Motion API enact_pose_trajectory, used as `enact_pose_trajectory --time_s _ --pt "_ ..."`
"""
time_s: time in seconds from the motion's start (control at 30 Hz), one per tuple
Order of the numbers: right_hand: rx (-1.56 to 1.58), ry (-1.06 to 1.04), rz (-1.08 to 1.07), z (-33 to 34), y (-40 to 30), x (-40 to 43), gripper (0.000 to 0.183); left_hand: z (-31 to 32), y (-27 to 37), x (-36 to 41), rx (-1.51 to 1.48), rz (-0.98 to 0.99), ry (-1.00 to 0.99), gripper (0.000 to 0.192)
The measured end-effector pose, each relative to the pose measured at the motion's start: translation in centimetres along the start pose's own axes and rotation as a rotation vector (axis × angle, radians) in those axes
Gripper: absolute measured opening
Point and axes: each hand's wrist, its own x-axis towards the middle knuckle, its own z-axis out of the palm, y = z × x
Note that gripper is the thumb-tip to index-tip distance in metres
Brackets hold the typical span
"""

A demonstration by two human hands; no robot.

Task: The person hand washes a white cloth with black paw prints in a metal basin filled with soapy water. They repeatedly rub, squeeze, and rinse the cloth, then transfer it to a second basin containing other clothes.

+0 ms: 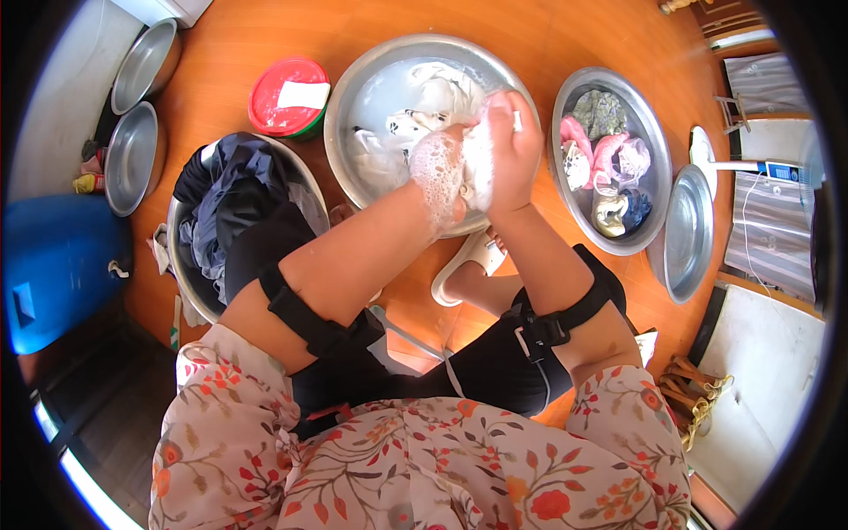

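Foam covers my left hand (437, 169), which is closed on a soapy white cloth (478, 162). My right hand (513, 149) grips the same cloth from the other side, so the two hands nearly meet. Both are over the near right part of a large metal basin (344, 142) on the floor. Cloudy water stands in that basin. More white fabric with dark printed spots (417, 122) lies in the water, some of it beneath my hands. Suds hide most of the left fingers.
Right of the basin, another metal basin (563, 192) holds several twisted wet garments. Dark clothes (238, 179) heap in a basin at left. A red-lidded tub (278, 99) bearing a white paper stands behind it. A blue barrel (66, 265) is far left; a metal basin (689, 232) leans at right.
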Motion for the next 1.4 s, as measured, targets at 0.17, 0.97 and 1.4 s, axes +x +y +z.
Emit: enact_pose_trajectory --time_s 0.17,0.97,1.4 --pt "-0.271 -0.101 -0.512 0.5 -1.4 -0.8 0.017 1.2 0.4 -0.6 -0.557 -0.161 -0.680 0.020" --pt "-0.430 0.072 -0.281 -1.3 2.2 0.6 0.015 3.1 -2.2 -1.6 -0.372 0.153 -0.351 0.018" --pt "-0.372 0.087 -0.386 -1.0 1.2 0.8 0.025 3.0 -2.5 -0.7 -0.483 0.173 -0.539 0.020"
